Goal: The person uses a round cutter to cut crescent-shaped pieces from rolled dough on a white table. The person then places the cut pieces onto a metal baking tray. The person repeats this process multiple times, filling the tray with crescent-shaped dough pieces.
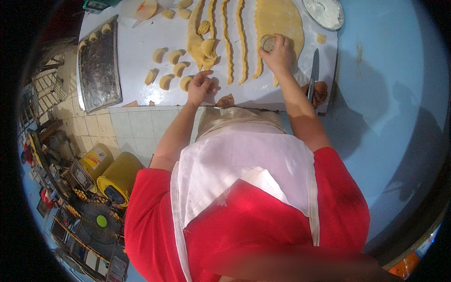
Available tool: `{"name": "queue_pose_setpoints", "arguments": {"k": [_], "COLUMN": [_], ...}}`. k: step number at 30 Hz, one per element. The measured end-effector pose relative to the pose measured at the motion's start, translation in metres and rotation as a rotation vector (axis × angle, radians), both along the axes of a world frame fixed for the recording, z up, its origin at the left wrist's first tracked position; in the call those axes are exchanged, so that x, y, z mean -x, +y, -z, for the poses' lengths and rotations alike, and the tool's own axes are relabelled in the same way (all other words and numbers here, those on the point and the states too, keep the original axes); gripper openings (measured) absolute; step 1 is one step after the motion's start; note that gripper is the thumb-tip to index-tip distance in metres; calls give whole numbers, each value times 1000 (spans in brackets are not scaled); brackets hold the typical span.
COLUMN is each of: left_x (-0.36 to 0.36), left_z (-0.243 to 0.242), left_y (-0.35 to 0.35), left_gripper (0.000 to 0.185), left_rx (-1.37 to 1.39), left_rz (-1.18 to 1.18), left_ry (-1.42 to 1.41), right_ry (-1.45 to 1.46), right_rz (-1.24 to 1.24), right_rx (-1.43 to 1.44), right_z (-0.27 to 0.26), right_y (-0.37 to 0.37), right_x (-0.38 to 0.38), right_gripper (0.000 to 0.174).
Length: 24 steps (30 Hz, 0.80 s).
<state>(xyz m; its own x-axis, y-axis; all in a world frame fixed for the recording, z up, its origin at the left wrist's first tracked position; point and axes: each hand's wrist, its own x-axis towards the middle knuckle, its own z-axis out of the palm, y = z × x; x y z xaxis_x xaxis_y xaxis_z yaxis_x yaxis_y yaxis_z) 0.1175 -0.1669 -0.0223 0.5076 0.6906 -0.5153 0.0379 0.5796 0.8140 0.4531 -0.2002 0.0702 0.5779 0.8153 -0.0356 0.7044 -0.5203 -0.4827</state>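
Note:
My right hand (280, 54) grips a round, clear cup-like cutter (268, 43) at the left part of a rolled yellow dough sheet (282, 17). My left hand (200, 87) is over the table near its front edge, fingers apart and no object visible in it. Close beside its thumb side lies a crescent dough piece (185, 83); whether they touch is unclear. Several more crescents, such as one dough crescent (175, 56), lie to the left. Between the hands run long wavy dough strips (227, 42). A heap of dough scraps (197, 44) has two dough pieces on it.
A dark baking tray (99, 67) with several crescents along its far end lies at the table's left. A knife (314, 68) lies right of my right forearm. At the far right stands a bowl of white powder (326, 12). A blue wall (380, 70) borders the right side.

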Motion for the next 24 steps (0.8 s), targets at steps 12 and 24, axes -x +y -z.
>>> {"name": "queue_pose_setpoints", "arguments": {"k": [12, 24], "left_x": [-2, -4], "left_z": [3, -9], "left_y": [0, 2], "left_gripper": [31, 29], "left_rx": [28, 55], "left_rz": [-16, -21], "left_ry": [27, 62], "right_ry": [107, 97], "right_rz": [-42, -16], "right_rx": [-196, -82], "right_z": [-13, 6], "right_y": [-53, -5], "right_x": [-10, -21], "right_gripper": [75, 73]}}
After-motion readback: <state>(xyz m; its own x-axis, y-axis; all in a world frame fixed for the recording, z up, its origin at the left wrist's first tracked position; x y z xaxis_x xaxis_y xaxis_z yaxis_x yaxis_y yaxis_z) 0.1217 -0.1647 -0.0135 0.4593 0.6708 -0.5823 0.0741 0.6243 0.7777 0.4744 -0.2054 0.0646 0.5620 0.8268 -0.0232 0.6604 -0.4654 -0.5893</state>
